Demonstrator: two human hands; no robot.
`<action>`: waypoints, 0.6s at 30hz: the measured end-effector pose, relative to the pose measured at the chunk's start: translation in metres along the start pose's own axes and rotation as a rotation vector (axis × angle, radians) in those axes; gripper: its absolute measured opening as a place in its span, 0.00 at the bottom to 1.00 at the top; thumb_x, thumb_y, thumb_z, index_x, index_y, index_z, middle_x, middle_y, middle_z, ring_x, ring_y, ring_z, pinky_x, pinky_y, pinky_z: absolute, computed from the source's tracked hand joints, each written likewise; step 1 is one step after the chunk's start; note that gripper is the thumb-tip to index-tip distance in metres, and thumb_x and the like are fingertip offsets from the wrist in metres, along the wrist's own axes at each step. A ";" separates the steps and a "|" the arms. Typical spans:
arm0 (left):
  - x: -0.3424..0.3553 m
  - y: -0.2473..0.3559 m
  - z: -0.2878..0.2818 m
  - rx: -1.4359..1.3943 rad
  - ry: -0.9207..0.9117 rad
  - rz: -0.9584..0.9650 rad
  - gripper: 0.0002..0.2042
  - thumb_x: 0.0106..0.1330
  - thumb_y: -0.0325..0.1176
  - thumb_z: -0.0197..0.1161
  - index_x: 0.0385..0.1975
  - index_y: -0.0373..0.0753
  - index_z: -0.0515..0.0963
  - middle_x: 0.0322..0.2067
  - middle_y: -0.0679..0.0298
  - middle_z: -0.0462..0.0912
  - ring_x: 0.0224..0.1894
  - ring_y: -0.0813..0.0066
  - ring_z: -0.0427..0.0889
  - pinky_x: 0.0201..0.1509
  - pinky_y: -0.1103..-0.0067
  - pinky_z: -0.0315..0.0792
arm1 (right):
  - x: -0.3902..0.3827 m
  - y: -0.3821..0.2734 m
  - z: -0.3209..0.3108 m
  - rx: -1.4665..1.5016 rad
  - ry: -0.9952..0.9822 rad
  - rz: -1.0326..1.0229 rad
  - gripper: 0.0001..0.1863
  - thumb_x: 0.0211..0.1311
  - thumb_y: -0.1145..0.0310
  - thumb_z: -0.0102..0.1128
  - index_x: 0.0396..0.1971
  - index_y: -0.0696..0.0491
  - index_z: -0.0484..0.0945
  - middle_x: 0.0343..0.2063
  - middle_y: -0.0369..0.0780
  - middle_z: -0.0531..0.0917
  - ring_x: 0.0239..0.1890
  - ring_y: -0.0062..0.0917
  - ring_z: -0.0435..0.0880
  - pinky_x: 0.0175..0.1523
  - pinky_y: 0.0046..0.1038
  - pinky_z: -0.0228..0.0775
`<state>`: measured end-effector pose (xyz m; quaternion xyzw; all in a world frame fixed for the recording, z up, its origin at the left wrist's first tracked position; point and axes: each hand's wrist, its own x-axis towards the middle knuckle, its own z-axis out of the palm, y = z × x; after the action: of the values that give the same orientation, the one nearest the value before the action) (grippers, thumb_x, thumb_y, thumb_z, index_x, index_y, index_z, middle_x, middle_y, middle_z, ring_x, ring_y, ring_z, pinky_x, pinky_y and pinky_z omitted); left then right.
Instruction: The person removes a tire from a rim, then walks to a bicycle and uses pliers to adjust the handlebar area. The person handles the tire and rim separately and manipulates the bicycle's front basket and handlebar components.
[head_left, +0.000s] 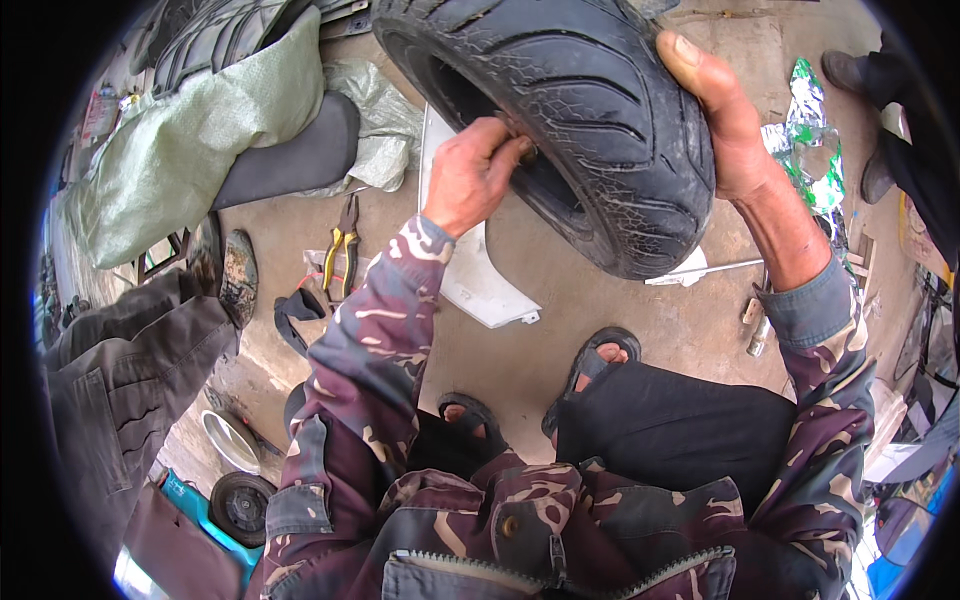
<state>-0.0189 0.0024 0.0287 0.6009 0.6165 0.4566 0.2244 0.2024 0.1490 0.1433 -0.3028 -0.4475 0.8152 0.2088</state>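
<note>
A worn black tyre (600,110), its grooved tread finely cracked, is held up tilted in front of me, with its hollow side turned to the left. My right hand (725,125) grips its right side; the thumb lies over the tread and the other fingers are hidden behind it. At the opening's inner edge is my left hand (475,170), thumb and forefinger pinched together. Whatever sits between those fingertips is too small to make out. Beneath the tyre, a white curved panel (485,285) lies on the floor.
Yellow-and-black pliers (342,250) lie on the floor at left, near a dark seat (290,155) and pale woven sacking (200,130). One person's legs (140,370) are at left, another's shoes (876,170) at far right. Crumpled green-and-silver foil (815,150) lies right of the tyre.
</note>
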 end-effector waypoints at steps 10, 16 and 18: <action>0.019 0.001 0.000 0.100 -0.013 0.198 0.06 0.66 0.26 0.67 0.41 0.35 0.83 0.36 0.52 0.86 0.38 0.52 0.87 0.40 0.67 0.79 | -0.001 -0.003 0.000 -0.062 -0.019 -0.010 0.33 0.76 0.45 0.48 0.60 0.62 0.75 0.54 0.47 0.85 0.52 0.29 0.87 0.61 0.31 0.79; 0.005 0.000 -0.001 0.065 -0.031 0.007 0.07 0.67 0.27 0.67 0.42 0.36 0.83 0.38 0.53 0.87 0.40 0.53 0.88 0.42 0.69 0.80 | 0.002 -0.002 0.002 0.042 0.076 -0.086 0.28 0.70 0.56 0.64 0.60 0.62 0.76 0.51 0.47 0.86 0.49 0.34 0.87 0.58 0.38 0.80; 0.007 -0.003 0.001 0.142 -0.118 0.115 0.07 0.67 0.27 0.67 0.43 0.35 0.84 0.39 0.52 0.87 0.41 0.52 0.88 0.44 0.69 0.80 | 0.004 -0.004 0.001 -0.026 0.076 -0.074 0.30 0.74 0.48 0.53 0.59 0.62 0.76 0.52 0.47 0.85 0.50 0.30 0.88 0.59 0.34 0.80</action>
<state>-0.0209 0.0099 0.0276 0.6757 0.5973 0.3878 0.1906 0.1992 0.1525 0.1458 -0.3193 -0.4608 0.7889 0.2517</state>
